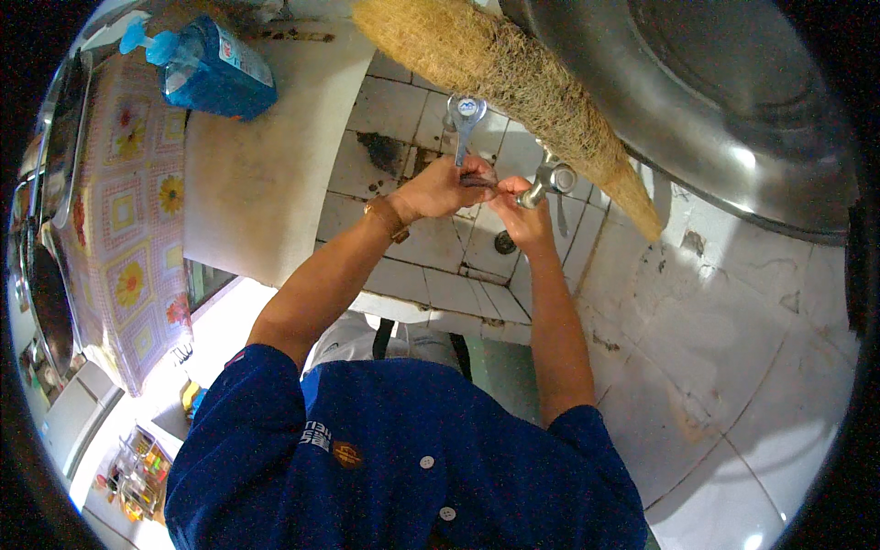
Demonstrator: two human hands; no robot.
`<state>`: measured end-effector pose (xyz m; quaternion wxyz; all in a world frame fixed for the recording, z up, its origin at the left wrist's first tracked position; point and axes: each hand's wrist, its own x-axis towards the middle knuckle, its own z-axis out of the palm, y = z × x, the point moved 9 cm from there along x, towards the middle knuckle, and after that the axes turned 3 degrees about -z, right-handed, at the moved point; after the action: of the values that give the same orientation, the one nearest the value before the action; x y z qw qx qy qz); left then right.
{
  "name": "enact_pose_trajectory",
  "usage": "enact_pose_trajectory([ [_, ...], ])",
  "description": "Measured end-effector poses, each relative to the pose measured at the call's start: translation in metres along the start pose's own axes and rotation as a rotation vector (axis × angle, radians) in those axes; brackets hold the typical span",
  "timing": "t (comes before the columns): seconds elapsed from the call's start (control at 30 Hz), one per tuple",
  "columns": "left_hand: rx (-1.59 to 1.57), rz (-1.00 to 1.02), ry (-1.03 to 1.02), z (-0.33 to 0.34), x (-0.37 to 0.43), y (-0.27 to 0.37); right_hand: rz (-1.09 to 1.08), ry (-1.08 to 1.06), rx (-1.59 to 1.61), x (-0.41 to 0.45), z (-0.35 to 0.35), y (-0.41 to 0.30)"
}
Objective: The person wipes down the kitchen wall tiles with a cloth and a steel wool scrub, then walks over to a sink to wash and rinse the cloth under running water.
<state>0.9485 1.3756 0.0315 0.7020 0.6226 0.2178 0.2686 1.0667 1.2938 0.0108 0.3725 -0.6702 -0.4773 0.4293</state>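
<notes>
My left hand is pinching a small, dark, slender object over a white-tiled sink. The fingertips of my right hand meet its other end. Fingers cover most of the object, so its exact kind cannot be told. A metal tap stands right above my right hand, its outlet close to my fingers. Just beyond my left fingers is a shiny lever-like handle with a round, marked head. In the sink floor, a dark round drain lies below my right hand.
A long tan plant-fibre bundle slants behind the tap. Beside it leans a large steel basin. A blue pump bottle rests on the pale counter at left, near a flowered cloth. Tiled surface extends right.
</notes>
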Motion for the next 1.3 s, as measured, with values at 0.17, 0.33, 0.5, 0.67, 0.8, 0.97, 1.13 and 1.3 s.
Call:
enact_pose_trajectory([
  [0.17,-0.142,-0.386,-0.098,0.011,-0.004,-0.021,-0.181,0.033,-0.164,-0.006,-0.008,-0.01],
  [0.33,-0.298,-0.444,0.01,0.005,-0.011,-0.019,0.022,0.129,0.347,-0.013,-0.006,-0.018],
  [0.5,-0.154,-0.515,-0.015,0.012,-0.013,-0.018,-0.198,0.157,0.157,-0.02,-0.012,-0.048],
  [0.67,-0.068,-0.394,-0.006,0.01,-0.012,-0.026,-0.113,0.072,0.221,-0.016,-0.008,-0.055],
  [0.8,-0.114,-0.291,0.016,0.011,-0.01,-0.019,-0.082,-0.017,0.114,-0.015,-0.005,-0.038],
  [0.97,-0.128,-0.351,-0.042,0.017,-0.012,-0.023,0.016,-0.009,0.276,-0.015,-0.001,-0.024],
  [1.13,-0.26,-0.521,-0.008,0.022,-0.025,-0.043,0.099,0.005,0.499,-0.019,0.008,-0.015],
  [1.3,-0.289,-0.616,0.052,0.034,-0.027,-0.033,0.218,0.317,0.742,-0.031,0.012,0.029],
])
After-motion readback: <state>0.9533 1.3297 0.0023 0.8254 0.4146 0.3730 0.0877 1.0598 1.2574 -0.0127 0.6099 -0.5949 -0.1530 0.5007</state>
